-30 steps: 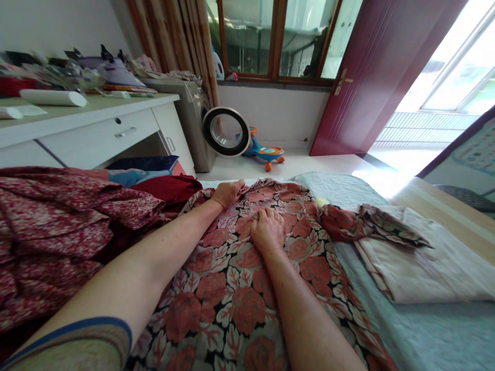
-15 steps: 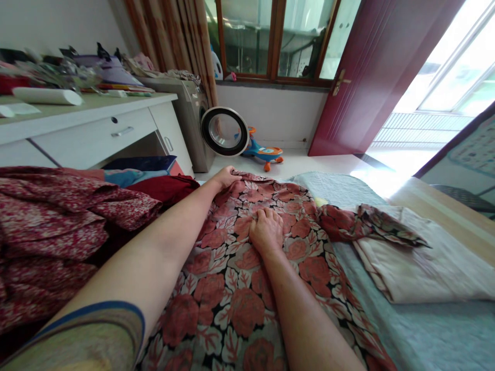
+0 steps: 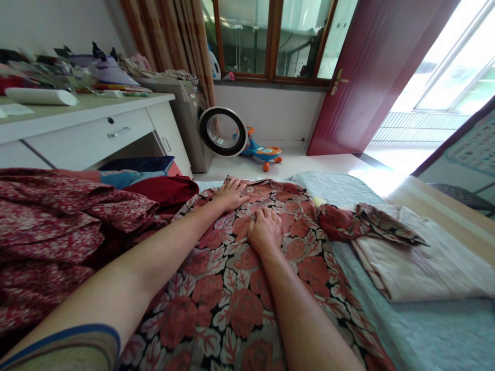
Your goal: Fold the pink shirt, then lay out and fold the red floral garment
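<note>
A floral garment with red roses and grey leaves on black lies spread in front of me, one sleeve reaching out to the right. My left hand rests on its far left part, fingers spread apart and holding nothing. Just to the right and nearer, my right hand presses on the middle of the cloth; its fingers are slightly bent and a little apart. The two hands do not touch each other.
Red patterned clothes are heaped at the left. A folded beige garment lies at the right on a pale blue cover. Behind are a cluttered desk, an open-doored washing machine and a ride-on toy.
My left hand has let go of the garment's far left edge and now lies spread on the cloth. The left part of the garment lies further out to the left. My right hand is nearly unmoved.
</note>
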`<control>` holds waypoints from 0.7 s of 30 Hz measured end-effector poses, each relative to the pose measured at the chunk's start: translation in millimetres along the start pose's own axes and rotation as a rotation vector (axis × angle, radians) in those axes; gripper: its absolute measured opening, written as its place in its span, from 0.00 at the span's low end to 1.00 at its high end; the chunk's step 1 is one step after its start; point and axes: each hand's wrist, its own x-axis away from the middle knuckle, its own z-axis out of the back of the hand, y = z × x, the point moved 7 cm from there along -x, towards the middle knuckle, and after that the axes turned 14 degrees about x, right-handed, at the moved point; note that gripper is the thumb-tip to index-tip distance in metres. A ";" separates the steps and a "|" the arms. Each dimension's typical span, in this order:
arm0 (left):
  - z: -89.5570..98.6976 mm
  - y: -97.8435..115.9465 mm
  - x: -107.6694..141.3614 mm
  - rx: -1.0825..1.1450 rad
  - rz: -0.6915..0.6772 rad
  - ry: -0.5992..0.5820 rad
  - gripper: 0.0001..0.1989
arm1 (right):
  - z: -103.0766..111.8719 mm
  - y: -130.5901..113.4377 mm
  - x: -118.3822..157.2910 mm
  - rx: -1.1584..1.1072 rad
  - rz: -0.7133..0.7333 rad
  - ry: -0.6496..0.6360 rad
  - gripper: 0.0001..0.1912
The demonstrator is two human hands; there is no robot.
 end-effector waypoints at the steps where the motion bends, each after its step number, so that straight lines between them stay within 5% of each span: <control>1: -8.1 -3.3 1.5 0.002 0.010 -0.072 0.32 | -0.1 -0.1 0.0 -0.002 0.002 -0.001 0.16; 5: -19.5 -11.3 4.5 0.009 0.092 -0.175 0.35 | 0.1 0.0 -0.1 -0.003 0.000 -0.002 0.17; 9: -4.0 4.3 -3.1 -0.002 0.053 -0.025 0.29 | 0.4 -0.2 0.1 -0.010 -0.004 -0.001 0.17; 13: 8.9 29.6 -27.3 0.190 -0.035 0.126 0.16 | 0.7 -0.1 0.3 -0.020 -0.009 0.003 0.16; 21: -13.0 43.9 -83.6 0.401 0.124 0.068 0.18 | 7.5 18.5 -8.7 -0.294 -0.161 0.076 0.17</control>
